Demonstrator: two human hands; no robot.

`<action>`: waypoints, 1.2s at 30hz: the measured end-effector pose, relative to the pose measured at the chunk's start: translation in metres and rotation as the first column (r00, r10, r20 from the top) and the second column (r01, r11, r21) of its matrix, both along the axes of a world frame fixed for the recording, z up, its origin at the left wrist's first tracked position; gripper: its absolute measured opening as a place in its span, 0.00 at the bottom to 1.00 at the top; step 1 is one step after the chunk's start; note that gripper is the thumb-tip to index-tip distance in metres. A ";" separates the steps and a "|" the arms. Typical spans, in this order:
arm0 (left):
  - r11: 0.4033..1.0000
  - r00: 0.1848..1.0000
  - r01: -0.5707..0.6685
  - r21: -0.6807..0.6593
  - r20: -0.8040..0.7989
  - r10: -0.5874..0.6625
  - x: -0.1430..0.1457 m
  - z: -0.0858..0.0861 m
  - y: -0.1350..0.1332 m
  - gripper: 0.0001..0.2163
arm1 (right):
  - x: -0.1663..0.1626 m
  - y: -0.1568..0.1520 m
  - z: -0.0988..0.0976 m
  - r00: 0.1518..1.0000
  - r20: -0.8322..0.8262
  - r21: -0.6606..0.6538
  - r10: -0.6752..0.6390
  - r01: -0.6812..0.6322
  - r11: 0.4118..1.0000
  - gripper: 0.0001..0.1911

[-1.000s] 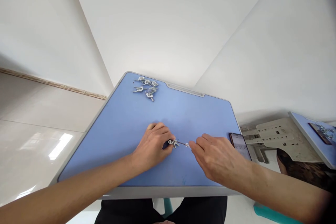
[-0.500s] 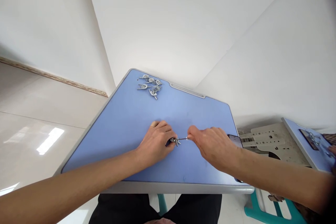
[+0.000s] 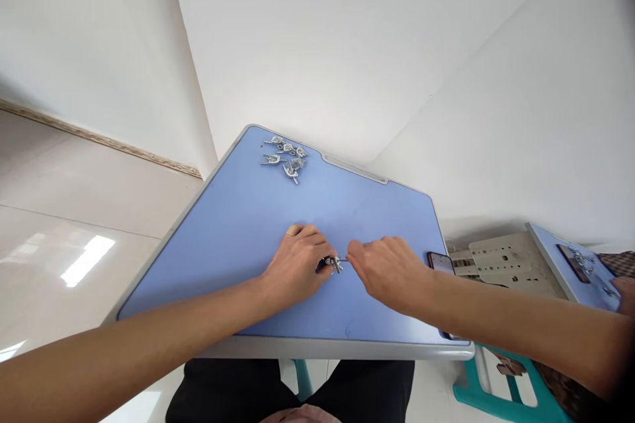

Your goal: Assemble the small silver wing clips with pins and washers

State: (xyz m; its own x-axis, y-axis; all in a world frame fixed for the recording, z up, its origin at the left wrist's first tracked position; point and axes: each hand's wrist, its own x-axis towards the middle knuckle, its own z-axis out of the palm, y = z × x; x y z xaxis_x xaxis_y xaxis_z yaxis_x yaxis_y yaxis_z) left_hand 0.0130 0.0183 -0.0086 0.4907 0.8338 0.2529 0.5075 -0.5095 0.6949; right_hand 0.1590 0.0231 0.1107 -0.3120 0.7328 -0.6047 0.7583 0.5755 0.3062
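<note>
A small silver metal fitting (image 3: 337, 265) with short pins sticking out is pinched in my left hand (image 3: 299, 263), low over the blue table (image 3: 218, 231). My right hand (image 3: 389, 269) is closed round a tool whose thin metal shaft (image 3: 344, 260) points left and meets the fitting. The rest of that tool is hidden in my fingers, so its kind does not show. Towards the far left corner of the table lie several loose silver metal fittings (image 3: 290, 173) of similar look.
A phone (image 3: 440, 263) lies by the table's right edge, partly behind my right forearm. Further right stands another blue table (image 3: 546, 244) with a dark tray (image 3: 575, 263) and metal pieces, near another person's hand (image 3: 626, 294). A green stool (image 3: 516, 403) is below. White walls (image 3: 317, 46) rise behind.
My right hand has moved left, closer to my left hand, and less of the tool's shaft shows. The fitting has turned slightly in my left hand. The whole view has shifted a little.
</note>
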 end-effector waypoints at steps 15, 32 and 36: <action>1.000 0.999 -0.004 -0.006 -0.045 0.003 -0.002 0.004 -0.004 0.10 | 0.017 -0.003 0.006 0.655 -0.438 -0.375 -0.616 0.489 0.787 0.08; 1.000 0.998 -0.015 0.004 -0.061 0.015 -0.002 0.001 -0.002 0.04 | 0.010 -0.009 0.005 0.966 -0.229 -0.001 0.123 -0.127 0.992 0.13; 1.000 0.998 -0.022 0.002 -0.051 0.023 -0.003 -0.001 -0.001 0.04 | 0.008 -0.004 0.006 0.978 -0.158 -0.010 0.136 -0.139 0.990 0.11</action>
